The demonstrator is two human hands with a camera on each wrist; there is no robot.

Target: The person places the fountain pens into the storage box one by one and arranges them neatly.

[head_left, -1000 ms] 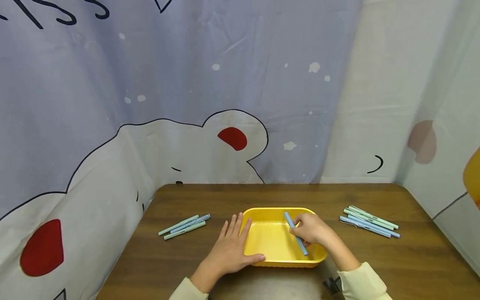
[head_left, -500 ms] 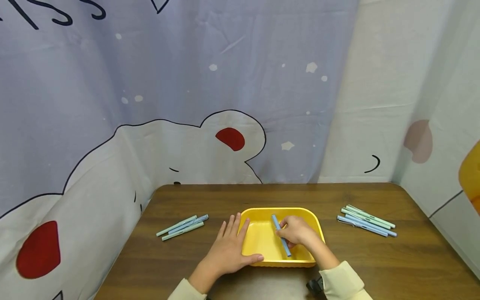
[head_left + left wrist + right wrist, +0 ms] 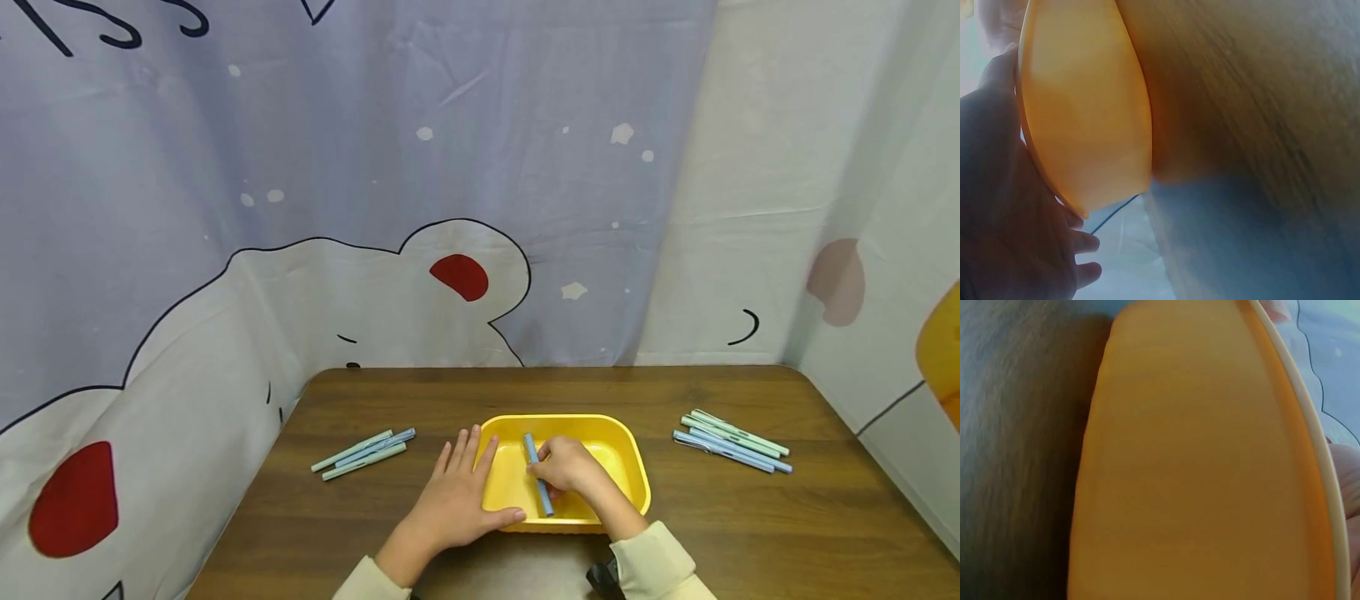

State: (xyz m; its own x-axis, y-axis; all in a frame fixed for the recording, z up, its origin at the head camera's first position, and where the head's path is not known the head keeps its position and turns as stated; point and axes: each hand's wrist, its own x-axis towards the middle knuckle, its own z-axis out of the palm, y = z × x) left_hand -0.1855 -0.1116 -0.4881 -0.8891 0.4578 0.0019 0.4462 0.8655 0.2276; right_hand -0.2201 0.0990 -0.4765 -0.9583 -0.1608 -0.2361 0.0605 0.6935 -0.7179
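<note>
A yellow tray [image 3: 600,523] stands on the table in the head view. My right hand [image 3: 570,467] is over it and pinches a blue pen [image 3: 543,493], which lies lengthwise inside the tray's left half. My left hand [image 3: 455,496] rests on the tray's left rim with its fingers straight and spread, the thumb along the near edge. In the left wrist view the tray's outer wall [image 3: 1085,106] shows beside the left hand [image 3: 1013,219]. The right wrist view is mostly filled by the tray's near wall [image 3: 1191,456], which hides the pen; part of the right hand [image 3: 1349,481] shows beyond the rim.
On the wooden table [image 3: 360,533], a small group of green and blue pens [image 3: 365,454] lies left of the tray. Several more green and blue pens [image 3: 733,442] lie at the right. A printed curtain [image 3: 360,167] hangs behind the table.
My right hand has moved left across the tray with the blue pen, from its right half to its left half. The left hand stays on the rim.
</note>
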